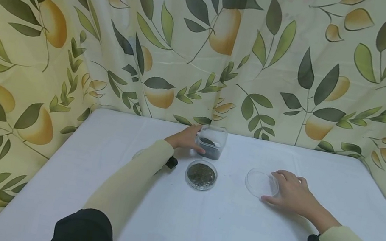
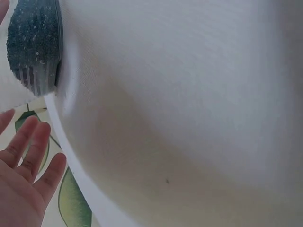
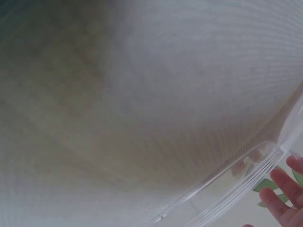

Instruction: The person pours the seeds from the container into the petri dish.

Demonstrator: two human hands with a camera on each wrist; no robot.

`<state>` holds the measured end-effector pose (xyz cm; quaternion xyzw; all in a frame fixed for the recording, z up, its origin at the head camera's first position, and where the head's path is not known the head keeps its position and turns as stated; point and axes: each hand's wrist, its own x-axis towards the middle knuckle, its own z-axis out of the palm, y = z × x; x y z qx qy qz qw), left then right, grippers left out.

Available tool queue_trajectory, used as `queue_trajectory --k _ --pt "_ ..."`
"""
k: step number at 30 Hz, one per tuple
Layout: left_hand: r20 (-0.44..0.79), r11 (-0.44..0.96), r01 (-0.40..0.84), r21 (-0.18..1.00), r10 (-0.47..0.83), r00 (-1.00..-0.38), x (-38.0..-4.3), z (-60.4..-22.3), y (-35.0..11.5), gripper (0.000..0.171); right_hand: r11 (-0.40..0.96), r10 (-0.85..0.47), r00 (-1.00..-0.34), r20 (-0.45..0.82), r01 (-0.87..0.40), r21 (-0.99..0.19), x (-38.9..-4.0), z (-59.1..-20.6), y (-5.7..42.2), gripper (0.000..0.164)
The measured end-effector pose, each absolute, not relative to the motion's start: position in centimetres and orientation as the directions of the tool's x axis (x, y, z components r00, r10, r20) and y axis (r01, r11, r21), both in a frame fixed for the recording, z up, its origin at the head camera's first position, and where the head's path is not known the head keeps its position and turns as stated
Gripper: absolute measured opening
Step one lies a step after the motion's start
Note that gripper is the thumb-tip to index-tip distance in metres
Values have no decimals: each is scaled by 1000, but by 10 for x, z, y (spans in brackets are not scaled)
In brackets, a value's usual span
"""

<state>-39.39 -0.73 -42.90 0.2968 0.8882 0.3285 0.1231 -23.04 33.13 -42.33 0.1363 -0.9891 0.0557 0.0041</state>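
At the back of the table, my left hand (image 1: 186,137) reaches round the left side of a clear plastic tub (image 1: 213,131) holding dark grains (image 2: 35,40). Its thumb is at the front, and in the left wrist view the fingers (image 2: 35,151) are spread and fairly straight beside the tub. Just in front of the tub sits a round Petri dish (image 1: 201,175) filled with dark, gritty material. Farther right, my right hand (image 1: 290,192) curves loosely about the edge of a clear round dish or lid (image 1: 257,183) lying flat. Its fingers (image 3: 277,198) look relaxed next to the clear rim.
A white cloth (image 1: 196,233) covers the table, with a few dark specks on it. Another clear round rim (image 1: 138,152) shows partly behind the left forearm. A leaf-and-fruit patterned curtain (image 1: 262,77) hangs along the back and sides.
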Motion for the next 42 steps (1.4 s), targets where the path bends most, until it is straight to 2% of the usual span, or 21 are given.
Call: queue_trajectory --k 10,16,29,42 --pt "-21 581 405 706 588 -808 -395 -432 -2 85 957 -265 -964 21 -266 -114 -232 -425 333 88" --pt "-11 587 401 703 574 -819 -395 -433 0 89 959 -262 -965 22 -263 -105 -232 -426 334 88" --pt "-15 598 369 711 538 -843 -386 -430 6 84 961 -260 -966 10 -259 -98 -232 -424 330 87" --pt "23 615 426 663 552 -834 -385 -426 8 90 958 -269 -963 19 -270 -92 -233 -426 332 86"
